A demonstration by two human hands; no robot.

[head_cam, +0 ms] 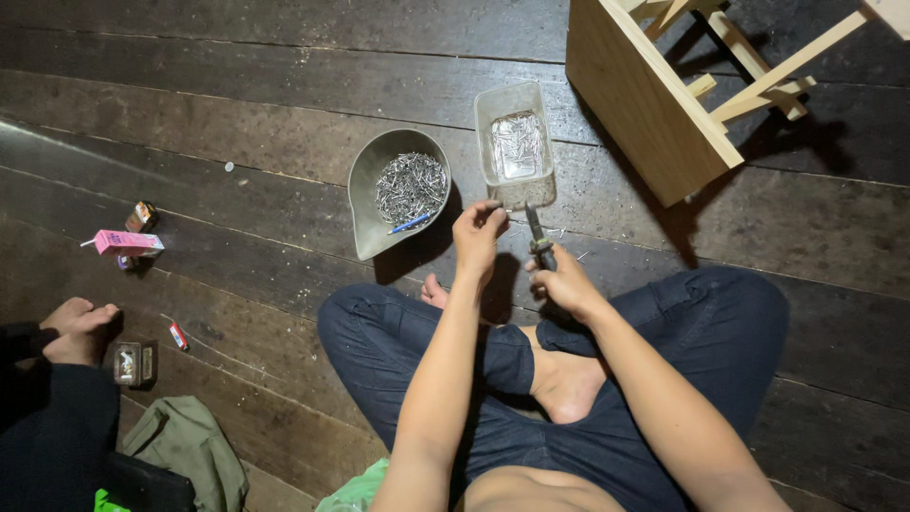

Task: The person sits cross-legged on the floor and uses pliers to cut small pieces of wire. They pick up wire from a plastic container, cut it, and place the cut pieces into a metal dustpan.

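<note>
I sit cross-legged on a dark plank floor. My left hand (477,230) pinches a thin nail that points toward a dark pair of pliers (537,237). My right hand (561,278) grips the pliers' handles, jaws pointing up and away from me. Just beyond my hands stands a clear plastic tub (515,142) with nails in it. Left of it lies a grey metal bowl (366,204) holding a heap of nails (409,185) and a blue pen.
A pale wooden stool frame (654,104) lies on its side at the top right. At the left are a pink carton (126,242), a small tin (132,362), a lighter (178,335), another person's foot (78,322) and a green cloth (190,446).
</note>
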